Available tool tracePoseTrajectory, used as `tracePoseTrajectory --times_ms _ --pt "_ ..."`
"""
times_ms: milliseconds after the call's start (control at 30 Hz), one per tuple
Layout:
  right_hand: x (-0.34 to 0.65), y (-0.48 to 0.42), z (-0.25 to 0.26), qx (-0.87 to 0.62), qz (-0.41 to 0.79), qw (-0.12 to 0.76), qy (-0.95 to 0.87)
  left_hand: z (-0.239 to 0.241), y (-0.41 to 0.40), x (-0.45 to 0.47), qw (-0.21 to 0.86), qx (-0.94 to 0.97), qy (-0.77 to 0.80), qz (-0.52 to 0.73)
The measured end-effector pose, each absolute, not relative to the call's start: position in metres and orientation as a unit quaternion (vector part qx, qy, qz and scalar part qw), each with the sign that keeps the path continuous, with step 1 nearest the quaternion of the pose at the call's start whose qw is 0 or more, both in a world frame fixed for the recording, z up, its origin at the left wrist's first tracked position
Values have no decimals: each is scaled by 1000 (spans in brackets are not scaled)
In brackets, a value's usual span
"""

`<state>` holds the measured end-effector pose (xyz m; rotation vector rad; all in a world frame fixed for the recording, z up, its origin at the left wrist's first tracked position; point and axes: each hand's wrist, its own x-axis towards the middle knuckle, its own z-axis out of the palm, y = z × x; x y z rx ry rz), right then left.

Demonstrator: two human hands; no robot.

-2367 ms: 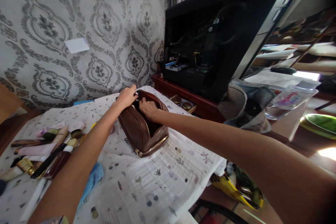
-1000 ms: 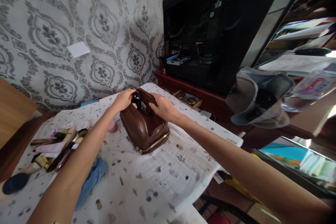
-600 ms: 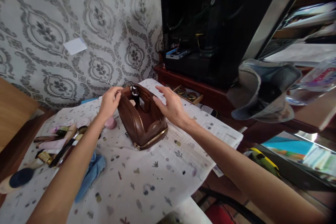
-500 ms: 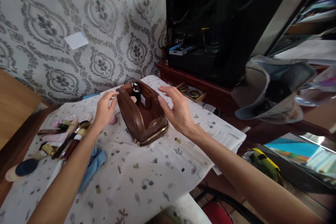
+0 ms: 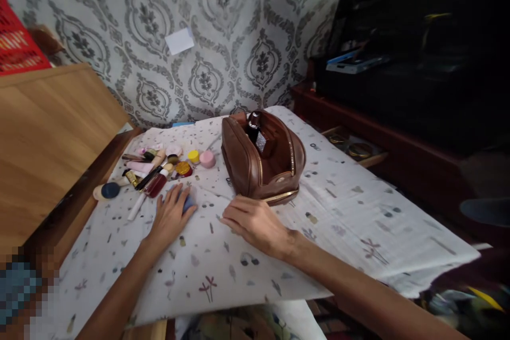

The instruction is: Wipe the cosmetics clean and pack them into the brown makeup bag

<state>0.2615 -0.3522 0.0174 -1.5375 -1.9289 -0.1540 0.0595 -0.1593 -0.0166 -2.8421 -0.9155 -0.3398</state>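
Observation:
My left hand [image 5: 172, 218] rests palm down with its fingers spread over a blue cloth [image 5: 188, 203], most of which it covers. Just in front of a brown makeup bag [image 5: 243, 164], my right hand [image 5: 258, 226] hovers low with loosely bent fingers; nothing shows in it and the thumb is hidden. The bag stands upright, unzipped and gaping, with a dark bottle with a silver cap [image 5: 255, 121] and a small box-like item [image 5: 262, 142] inside. Close to my left fingertips lies a bottle of dark red liquid [image 5: 155, 185].
Several cosmetics crowd the table's left side, among them a pink jar [image 5: 207, 159], a yellow-lidded jar [image 5: 193, 156] and a navy-topped sponge or brush [image 5: 110, 190]. A wooden panel [image 5: 51, 133] borders the left. An open drawer [image 5: 374, 161] juts out at the right.
My hands have left the sides of the bag. The left has come down onto the blue cloth, and the right has dropped in front of the bag. The view has swung left.

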Motion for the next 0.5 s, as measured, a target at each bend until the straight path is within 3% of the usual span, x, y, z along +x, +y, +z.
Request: tracePoseTrajectory --times_ms 200,500 --pt "237 -311 22 -662 91 246 -702 -15 -152 50 30 -946 -294 -131" --pt "240 -257 -11 -681 235 428 -546 10 -128 90 7 -939 -286 -191"
